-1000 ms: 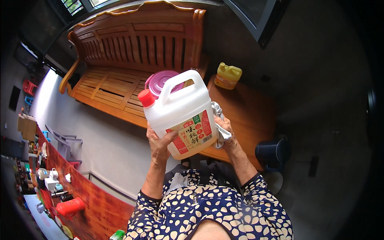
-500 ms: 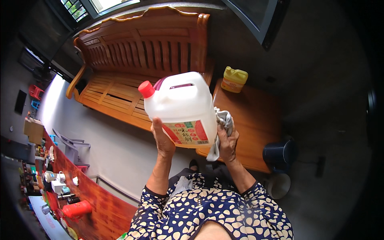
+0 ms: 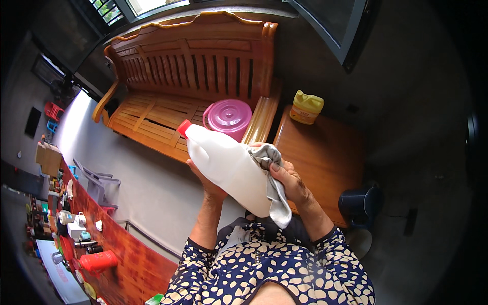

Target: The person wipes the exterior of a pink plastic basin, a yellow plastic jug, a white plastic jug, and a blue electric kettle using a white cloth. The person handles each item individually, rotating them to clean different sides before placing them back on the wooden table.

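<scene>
A large white translucent plastic jug (image 3: 226,162) with a red cap (image 3: 184,128) is held tilted in front of me, its cap toward the far left. My left hand (image 3: 209,184) grips the jug from its near left side, with most of the fingers hidden behind it. My right hand (image 3: 292,184) is closed on a grey-white cloth (image 3: 274,195) and presses it to the jug's right side, near the base. A loose end of the cloth hangs down beside the jug.
Beyond the jug, a pink lidded bucket (image 3: 230,119) sits on a wooden bench (image 3: 152,119). A yellow jug (image 3: 306,108) stands on a wooden side table (image 3: 330,147). A dark blue bin (image 3: 358,201) is at the right. On the left, a red table (image 3: 129,264) carries a red thermos (image 3: 99,261).
The jug has turned, so its label no longer faces me and its base points toward me. My right hand has shifted the cloth across its side. The pink bucket has come into fuller view.
</scene>
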The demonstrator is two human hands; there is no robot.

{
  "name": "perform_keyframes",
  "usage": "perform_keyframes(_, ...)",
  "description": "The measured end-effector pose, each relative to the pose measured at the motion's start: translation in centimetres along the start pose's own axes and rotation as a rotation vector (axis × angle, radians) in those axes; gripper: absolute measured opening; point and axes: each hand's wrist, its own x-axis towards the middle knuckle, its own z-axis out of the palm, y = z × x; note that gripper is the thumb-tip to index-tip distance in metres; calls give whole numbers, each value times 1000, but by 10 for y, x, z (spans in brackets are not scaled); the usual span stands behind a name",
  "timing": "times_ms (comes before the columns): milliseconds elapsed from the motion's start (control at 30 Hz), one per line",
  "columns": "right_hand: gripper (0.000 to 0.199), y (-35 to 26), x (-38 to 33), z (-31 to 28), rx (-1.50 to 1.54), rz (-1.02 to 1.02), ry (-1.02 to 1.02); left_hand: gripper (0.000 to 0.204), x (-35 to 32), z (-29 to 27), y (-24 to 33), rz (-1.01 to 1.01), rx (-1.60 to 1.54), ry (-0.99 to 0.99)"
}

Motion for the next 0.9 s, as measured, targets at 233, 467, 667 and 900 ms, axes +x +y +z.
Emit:
perform_keyframes(233, 49, 19, 38, -6, -150, -50, 32, 85, -4, -14, -22, 11, -31, -20)
perform_keyframes(467, 51, 7, 2, 1, -174, -16, 31, 83, 10, -45, -31, -14, -149, -128)
perform_keyframes(667, 53, 21, -35, 12, -479, -378, 132, 74, 13, -54, -32, 43, -47, -126)
perform_keyframes(900, 37, 50, -44, 20, 189, -223, 534, 73, 10, -34, -24, 80, -174, 16)
